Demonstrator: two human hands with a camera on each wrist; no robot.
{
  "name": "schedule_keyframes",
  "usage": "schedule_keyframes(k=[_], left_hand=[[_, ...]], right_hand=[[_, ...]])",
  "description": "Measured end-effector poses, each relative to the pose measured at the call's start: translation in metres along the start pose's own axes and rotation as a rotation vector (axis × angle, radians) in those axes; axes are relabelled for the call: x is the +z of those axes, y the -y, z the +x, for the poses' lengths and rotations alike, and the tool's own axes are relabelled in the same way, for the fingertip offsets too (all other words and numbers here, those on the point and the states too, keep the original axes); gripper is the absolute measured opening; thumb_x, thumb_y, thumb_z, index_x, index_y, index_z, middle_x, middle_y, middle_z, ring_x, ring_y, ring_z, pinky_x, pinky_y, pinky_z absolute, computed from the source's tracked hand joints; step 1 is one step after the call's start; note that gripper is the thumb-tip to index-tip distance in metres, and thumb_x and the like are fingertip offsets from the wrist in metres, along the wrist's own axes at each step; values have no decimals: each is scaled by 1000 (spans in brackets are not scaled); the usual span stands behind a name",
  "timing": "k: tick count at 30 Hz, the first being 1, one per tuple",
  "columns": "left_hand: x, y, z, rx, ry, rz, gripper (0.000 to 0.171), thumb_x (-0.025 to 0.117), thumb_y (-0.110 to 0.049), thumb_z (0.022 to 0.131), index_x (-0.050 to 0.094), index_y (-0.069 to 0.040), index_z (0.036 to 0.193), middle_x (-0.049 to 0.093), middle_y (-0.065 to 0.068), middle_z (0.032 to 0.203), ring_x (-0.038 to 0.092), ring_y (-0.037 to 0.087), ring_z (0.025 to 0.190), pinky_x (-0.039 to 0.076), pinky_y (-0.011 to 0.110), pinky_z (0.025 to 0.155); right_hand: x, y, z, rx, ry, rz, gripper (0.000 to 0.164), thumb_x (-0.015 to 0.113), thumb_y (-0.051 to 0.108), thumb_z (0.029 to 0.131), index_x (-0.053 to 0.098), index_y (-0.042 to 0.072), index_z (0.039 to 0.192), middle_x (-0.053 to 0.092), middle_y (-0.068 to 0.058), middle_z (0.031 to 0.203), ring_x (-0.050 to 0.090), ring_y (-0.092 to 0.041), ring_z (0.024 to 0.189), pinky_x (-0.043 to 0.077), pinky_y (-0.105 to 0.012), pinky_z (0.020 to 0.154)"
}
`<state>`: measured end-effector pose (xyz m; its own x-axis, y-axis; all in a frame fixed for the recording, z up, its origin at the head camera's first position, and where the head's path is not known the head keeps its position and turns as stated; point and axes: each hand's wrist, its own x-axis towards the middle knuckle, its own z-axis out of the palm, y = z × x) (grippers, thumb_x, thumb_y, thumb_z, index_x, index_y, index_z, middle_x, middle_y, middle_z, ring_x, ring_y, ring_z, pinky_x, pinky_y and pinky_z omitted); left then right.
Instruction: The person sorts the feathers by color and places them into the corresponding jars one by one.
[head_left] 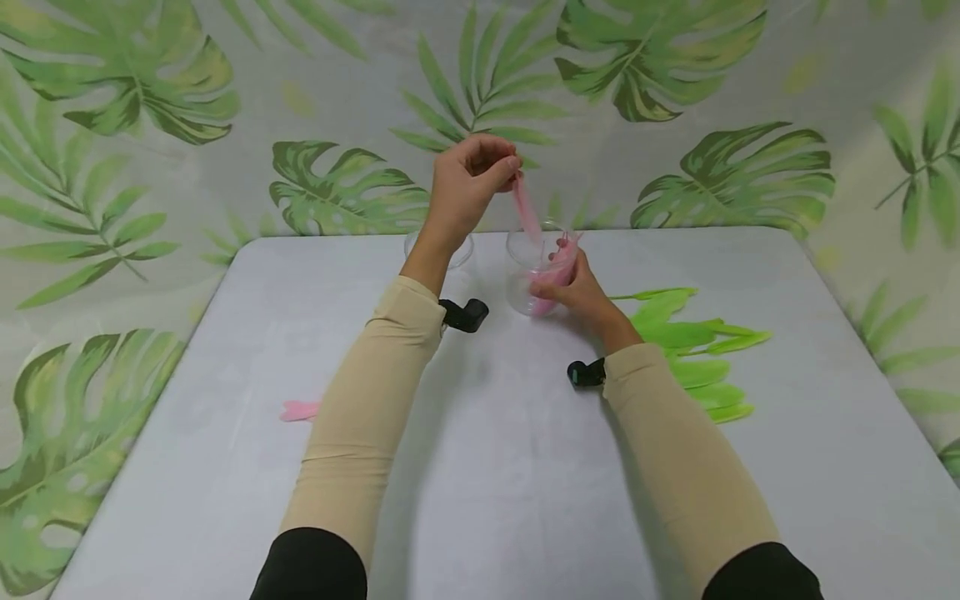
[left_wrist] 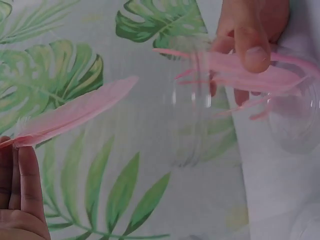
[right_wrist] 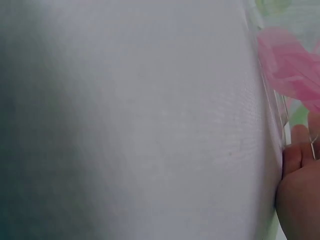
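My left hand [head_left: 461,187] is raised at the back of the table, pinching a pink feather [head_left: 527,210] by its quill end. The feather hangs with its lower tip at the mouth of a clear jar [head_left: 519,293]. In the left wrist view, this feather [left_wrist: 80,114] points toward the jar's rim. My right hand [head_left: 588,292] grips the jar from its right side, fingers curled round it. Several pink feathers [head_left: 551,275] stand inside the jar, some quills poking above the rim. The right wrist view catches only part of the right hand [right_wrist: 305,195] beside pink feathers [right_wrist: 290,65].
A second clear container [head_left: 459,254] stands at the back edge, partly behind my left wrist. Several green feathers [head_left: 686,336] lie right of the jar, partly under my right forearm. Pink feathers [head_left: 298,411] lie at the left, mostly hidden by my left sleeve.
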<state>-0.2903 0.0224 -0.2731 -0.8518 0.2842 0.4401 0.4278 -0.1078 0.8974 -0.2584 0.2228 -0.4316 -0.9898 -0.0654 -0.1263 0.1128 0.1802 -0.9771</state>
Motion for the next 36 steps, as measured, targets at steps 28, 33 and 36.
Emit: schedule_keyframes(k=[28, 33, 36], left_hand=[[22, 54, -10, -100, 28, 0, 27, 66, -7, 94, 64, 2, 120, 67, -2, 90, 68, 8, 77, 59, 27, 77], [24, 62, -13, -114, 32, 36, 33, 66, -8, 94, 63, -3, 127, 66, -1, 91, 67, 8, 75, 60, 27, 77], [24, 65, -14, -105, 31, 75, 32, 67, -9, 94, 65, -4, 125, 67, 4, 93, 67, 9, 75, 60, 28, 76]], right_hand=[[-3, 7, -3, 3, 1, 34, 100, 76, 17, 83, 9, 21, 157, 25, -12, 163, 26, -27, 150, 22, -45, 125], [-2, 19, -11, 9, 19, 55, 99, 75, 13, 83, 10, 16, 157, 23, -15, 164, 23, -28, 152, 22, -45, 125], [-2, 23, -15, 7, 23, 47, 98, 74, 13, 84, 9, 15, 157, 21, -15, 165, 22, -28, 153, 21, -45, 126]])
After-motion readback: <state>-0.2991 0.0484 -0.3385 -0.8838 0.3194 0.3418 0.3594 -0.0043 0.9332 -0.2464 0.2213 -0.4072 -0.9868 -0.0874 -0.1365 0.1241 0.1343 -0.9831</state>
